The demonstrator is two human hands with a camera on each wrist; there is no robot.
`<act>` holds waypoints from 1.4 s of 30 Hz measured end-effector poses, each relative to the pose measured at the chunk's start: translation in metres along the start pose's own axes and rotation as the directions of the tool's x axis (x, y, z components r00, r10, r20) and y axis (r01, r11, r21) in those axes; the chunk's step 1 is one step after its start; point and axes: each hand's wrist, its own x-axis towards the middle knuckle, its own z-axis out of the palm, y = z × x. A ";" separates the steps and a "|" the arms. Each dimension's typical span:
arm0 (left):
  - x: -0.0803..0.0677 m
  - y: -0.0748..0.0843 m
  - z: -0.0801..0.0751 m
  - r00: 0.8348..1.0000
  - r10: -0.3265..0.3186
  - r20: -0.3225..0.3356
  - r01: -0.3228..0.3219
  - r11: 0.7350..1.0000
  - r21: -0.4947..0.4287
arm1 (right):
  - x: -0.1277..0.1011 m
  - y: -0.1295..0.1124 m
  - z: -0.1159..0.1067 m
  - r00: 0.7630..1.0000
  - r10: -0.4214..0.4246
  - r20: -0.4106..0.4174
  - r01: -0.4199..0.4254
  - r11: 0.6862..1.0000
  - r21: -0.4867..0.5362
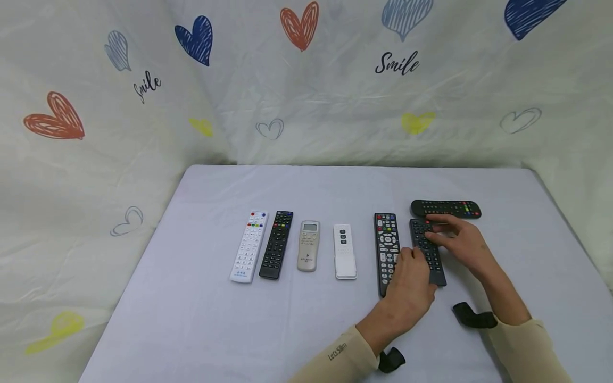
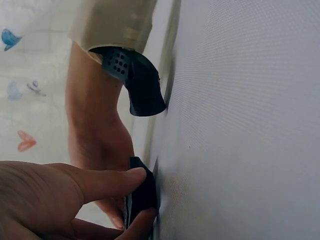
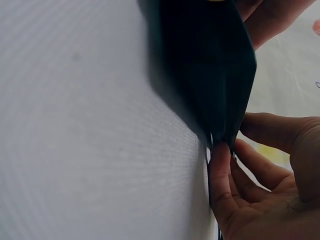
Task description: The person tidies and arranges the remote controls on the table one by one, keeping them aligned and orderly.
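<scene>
Both hands, left hand [image 1: 413, 276] near, right hand [image 1: 458, 236] far, pinch a dark remote [image 1: 428, 251] lying right of centre on the table [image 1: 191, 319]. "Let's Slim" marks the left sleeve [image 1: 337, 352]; "Smile" dots the backdrop [image 1: 396, 64].

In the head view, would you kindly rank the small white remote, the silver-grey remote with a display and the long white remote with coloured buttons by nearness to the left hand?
1. Small white remote, just left of the left hand.
2. Silver-grey remote with a display, further left.
3. Long white remote with coloured buttons, at the row's far left end.
</scene>
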 end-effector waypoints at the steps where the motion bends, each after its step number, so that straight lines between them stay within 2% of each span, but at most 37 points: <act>1: 0.000 0.000 0.000 1.000 0.001 -0.001 -0.001 1.000 0.000 | 0.000 0.000 0.000 1.000 -0.001 -0.002 0.001 1.000 -0.002; 9: 0.003 -0.001 0.001 1.000 0.011 -0.011 -0.012 1.000 -0.023 | -0.001 0.001 -0.004 1.000 0.001 -0.014 -0.002 1.000 -0.017; 15: 0.005 -0.005 -0.004 0.999 0.039 -0.025 -0.041 0.997 -0.069 | -0.005 0.004 -0.009 0.998 -0.027 -0.050 0.029 0.999 0.031; 19: 0.008 -0.006 -0.007 0.997 0.050 -0.055 -0.056 0.993 -0.107 | -0.006 0.008 -0.012 0.996 -0.027 -0.090 0.032 0.998 0.059; 26: 0.018 -0.010 -0.010 0.989 0.069 -0.131 -0.085 0.989 -0.119 | -0.006 0.016 -0.016 0.983 0.043 -0.177 -0.021 0.992 0.121; 30: 0.024 -0.013 -0.012 0.984 0.087 -0.158 -0.108 0.985 -0.133 | -0.006 0.020 -0.016 0.970 0.053 -0.236 -0.014 0.987 0.162; 34: 0.030 -0.017 -0.013 0.979 0.097 -0.177 -0.122 0.983 -0.139 | -0.007 0.020 -0.015 0.952 0.099 -0.290 -0.045 0.981 0.186; 39: 0.037 -0.018 -0.018 0.982 0.062 -0.179 -0.099 0.973 -0.207 | -0.004 0.020 -0.016 0.924 0.207 -0.322 -0.137 0.964 0.227; 42: 0.041 -0.015 -0.023 0.982 0.048 -0.182 -0.090 0.970 -0.228 | 0.000 0.019 -0.018 0.898 0.292 -0.328 -0.214 0.943 0.255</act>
